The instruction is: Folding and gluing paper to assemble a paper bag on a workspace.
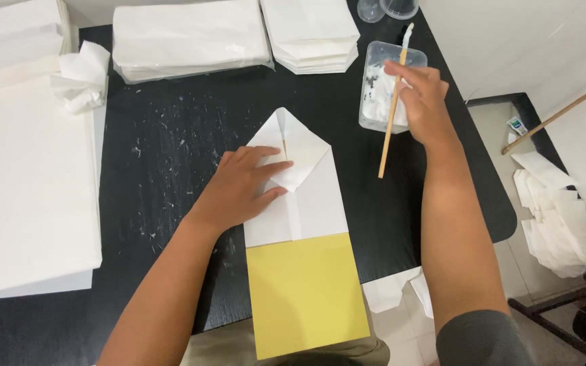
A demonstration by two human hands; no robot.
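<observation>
On black table [171, 135], left hand [242, 186] flat, open, pinning thin, limp folded paper bag [303, 196]; right hand [422, 98] pinching light, stiff brush [393, 108] mid-handle.

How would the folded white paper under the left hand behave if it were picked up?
The folded white paper looks thin and creased, so probably light and floppy. Its flaps may spring open once the left hand stops pressing. The yellow sheet under it might slide on the black table.

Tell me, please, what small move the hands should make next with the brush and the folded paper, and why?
Probably bring the brush from the clear glue tub across to the folded flaps. The right hand holds it with its tip at the tub, while the left hand presses the white paper bag flat on the yellow card, flaps exposed.
</observation>
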